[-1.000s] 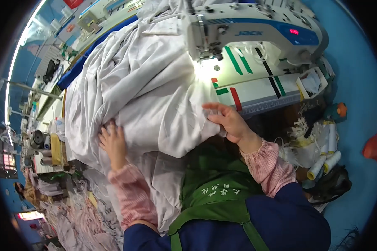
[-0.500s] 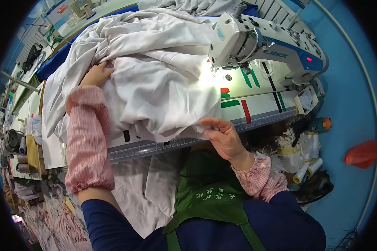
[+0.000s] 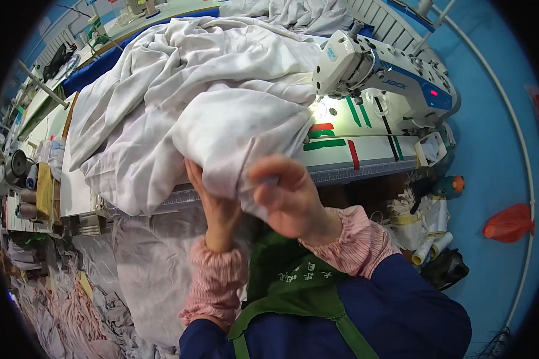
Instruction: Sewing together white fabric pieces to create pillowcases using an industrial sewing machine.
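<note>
A large white cloth [image 3: 233, 125] lies in heaped folds over the sewing table, and its near part is lifted in a rounded bulge. My left hand [image 3: 218, 209] holds this raised part from below at the table's front edge; most of its fingers are hidden by the fabric. Just right of it, my right hand [image 3: 290, 200] is curled at the cloth's near edge, thumb and forefinger pinching it, slightly blurred. To the right of the bulge stands a white and blue sewing machine [image 3: 383, 72], its lamp lighting the needle area, with the cloth reaching up to it.
Green, red and black tape strips [image 3: 326, 144] mark the tabletop by the machine. A ruler strip [image 3: 365, 172] runs along the front edge. Thread cones [image 3: 440, 245] and scraps sit below right. A red bag [image 3: 509, 221] hangs at the blue wall. Thread spools [image 3: 27, 194] stand left.
My left hand has moved right and toward me, from on top of the cloth to beneath its near edge. My right hand has shifted left and closer. The cloth now bulges upward between them.
</note>
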### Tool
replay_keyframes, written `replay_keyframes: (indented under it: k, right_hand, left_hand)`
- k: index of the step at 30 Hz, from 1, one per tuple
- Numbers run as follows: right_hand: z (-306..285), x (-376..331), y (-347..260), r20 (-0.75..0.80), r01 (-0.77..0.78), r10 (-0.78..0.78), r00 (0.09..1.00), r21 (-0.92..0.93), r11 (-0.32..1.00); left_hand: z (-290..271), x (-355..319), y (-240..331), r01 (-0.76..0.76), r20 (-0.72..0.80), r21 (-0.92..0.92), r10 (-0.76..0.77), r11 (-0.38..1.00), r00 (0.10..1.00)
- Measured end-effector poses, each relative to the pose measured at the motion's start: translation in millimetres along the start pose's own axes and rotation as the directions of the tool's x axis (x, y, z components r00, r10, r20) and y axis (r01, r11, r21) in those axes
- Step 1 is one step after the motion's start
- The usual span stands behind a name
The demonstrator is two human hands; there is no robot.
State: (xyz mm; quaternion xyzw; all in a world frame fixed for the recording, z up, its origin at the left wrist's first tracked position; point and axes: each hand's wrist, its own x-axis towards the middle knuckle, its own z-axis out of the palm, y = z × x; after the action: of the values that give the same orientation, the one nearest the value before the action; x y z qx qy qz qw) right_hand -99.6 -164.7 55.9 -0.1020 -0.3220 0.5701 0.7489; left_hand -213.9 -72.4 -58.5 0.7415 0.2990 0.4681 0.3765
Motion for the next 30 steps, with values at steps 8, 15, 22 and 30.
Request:
replay_keyframes:
  k: [8, 15, 22, 30]
  right_hand:
    - [1.6, 0.9, -47.9, 0.01, 0.098, -0.099, 0.995, 0.076, 0.992]
    - [-6.0, 67.5, -162.8, 0.249, 0.111, -0.227, 0.942, 0.405, 0.908]
    - [36.6, 46.9, -109.6, 0.281, 0.034, -0.137, 0.95, 0.343, 0.939]
    - [112.0, 41.8, -83.0, 0.375, -0.033, 0.06, 0.925, -0.077, 0.996]
  left_hand:
    - [-2.4, 166.7, -19.6, -0.383, -0.215, 0.473, 0.525, 0.794, 0.824]
    - [-181.5, 317.6, 47.6, -0.178, -0.03, 0.908, 0.481, 0.381, 0.876]
    - [-195.6, 305.3, 123.3, -0.292, 0.069, 0.722, 0.354, 0.628, 0.933]
    - [-26.9, 17.1, 113.6, -0.209, -0.41, -0.089, 0.155, 0.974, 0.899]
